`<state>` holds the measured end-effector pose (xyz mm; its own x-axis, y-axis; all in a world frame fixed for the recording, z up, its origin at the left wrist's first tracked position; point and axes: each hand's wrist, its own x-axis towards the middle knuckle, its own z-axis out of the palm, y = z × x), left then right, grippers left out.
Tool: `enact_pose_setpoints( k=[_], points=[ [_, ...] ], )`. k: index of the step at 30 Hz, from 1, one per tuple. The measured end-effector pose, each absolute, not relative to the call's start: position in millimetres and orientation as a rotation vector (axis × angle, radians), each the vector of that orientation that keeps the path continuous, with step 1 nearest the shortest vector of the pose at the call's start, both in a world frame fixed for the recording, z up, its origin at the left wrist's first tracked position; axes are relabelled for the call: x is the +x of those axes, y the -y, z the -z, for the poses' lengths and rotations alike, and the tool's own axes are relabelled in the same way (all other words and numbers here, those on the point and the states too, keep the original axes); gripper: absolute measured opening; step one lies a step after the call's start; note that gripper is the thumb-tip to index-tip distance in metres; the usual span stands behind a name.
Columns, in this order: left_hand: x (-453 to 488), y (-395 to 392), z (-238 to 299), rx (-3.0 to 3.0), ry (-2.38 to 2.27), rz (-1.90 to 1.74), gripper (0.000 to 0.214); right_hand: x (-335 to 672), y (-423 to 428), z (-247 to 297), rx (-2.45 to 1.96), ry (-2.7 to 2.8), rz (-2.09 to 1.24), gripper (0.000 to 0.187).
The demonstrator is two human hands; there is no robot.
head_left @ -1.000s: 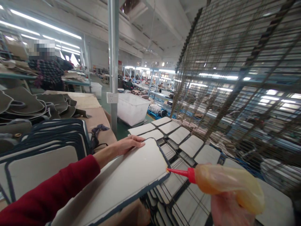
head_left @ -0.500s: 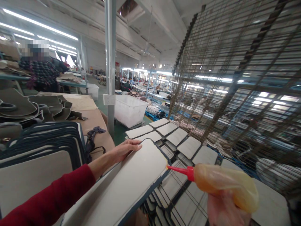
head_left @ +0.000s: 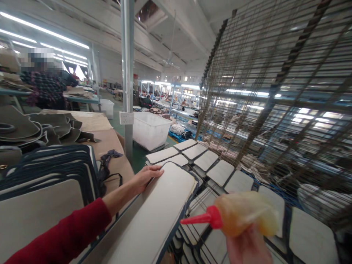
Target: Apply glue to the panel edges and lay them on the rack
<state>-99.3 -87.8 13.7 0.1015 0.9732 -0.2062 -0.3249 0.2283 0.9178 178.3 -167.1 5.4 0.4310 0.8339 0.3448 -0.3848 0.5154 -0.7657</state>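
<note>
My left hand [head_left: 146,177] grips the far left edge of a large white panel [head_left: 154,209] with a dark blue border, thumb on top and fingers wrapped beneath. The panel slopes down toward me. In my right hand [head_left: 249,245] is a squeeze bottle [head_left: 244,212] of amber liquid, lying nearly level and slightly blurred. Its red nozzle [head_left: 198,219] points left, the tip at the panel's right border; whether it touches cannot be told. A thin yellowish line [head_left: 195,183] shows along the panel's far right corner.
Wire racks [head_left: 264,73] rise at the right, with rows of similar white pieces [head_left: 220,172] on the lower rack. Dark-edged panels [head_left: 44,198] are stacked at left, beside grey cut pieces [head_left: 55,124] on a table. A metal post [head_left: 127,73], white bin [head_left: 150,130] and co-worker [head_left: 48,84] are beyond.
My right hand has brought the bottle left and toward me, its tip passing from the panel's far right corner down along the right border. My left hand keeps its grip.
</note>
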Motion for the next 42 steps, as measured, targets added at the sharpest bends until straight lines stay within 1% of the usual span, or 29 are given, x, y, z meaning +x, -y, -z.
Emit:
enact_pose_setpoints(
  k=[3,5,8,13,20,23,26,32,37,42],
  points=[
    [-100.9,92.1,-17.0,0.843,-1.011,-1.123,0.042,174.0,161.8,-36.1,-0.583,0.571,-0.847,0.043],
    [-102.9,97.1,-21.1,0.851,-1.005,-1.104,0.044,177.4,155.2,-51.4,-0.553,0.557,-0.799,0.048],
    [-107.5,104.1,-27.2,0.876,-1.001,-1.077,0.047,185.8,146.8,-60.8,-0.526,0.586,-0.735,0.054],
    [-113.9,109.2,-33.8,0.917,-0.996,-1.042,0.047,194.3,142.6,-58.1,-0.54,0.69,-0.683,0.055],
    [-115.9,110.0,-33.6,0.923,-0.996,-1.037,0.045,196.4,142.3,-51.3,-0.568,0.774,-0.586,0.047],
    [-117.4,108.9,-29.9,0.932,-0.986,-1.036,0.042,201.8,141.5,-42.7,-0.6,0.838,-0.541,0.041],
    [-118.1,107.8,-28.0,0.948,-0.983,-1.025,0.041,208.9,140.5,-34.5,-0.656,0.929,-0.526,0.04],
    [-117.6,107.1,-27.4,0.981,-0.983,-1.014,0.04,202.8,141.4,-44.3,-0.636,0.89,-0.509,0.043],
    [-117.3,107.4,-26.1,0.986,-0.956,-0.998,0.04,207.2,138.0,-43.9,-0.674,0.915,-0.478,0.038],
    [-117.1,106.1,-25.4,0.951,-0.996,-1.035,0.039,214.5,138.1,-36.9,-0.706,1.007,-0.465,0.044]
  ],
)
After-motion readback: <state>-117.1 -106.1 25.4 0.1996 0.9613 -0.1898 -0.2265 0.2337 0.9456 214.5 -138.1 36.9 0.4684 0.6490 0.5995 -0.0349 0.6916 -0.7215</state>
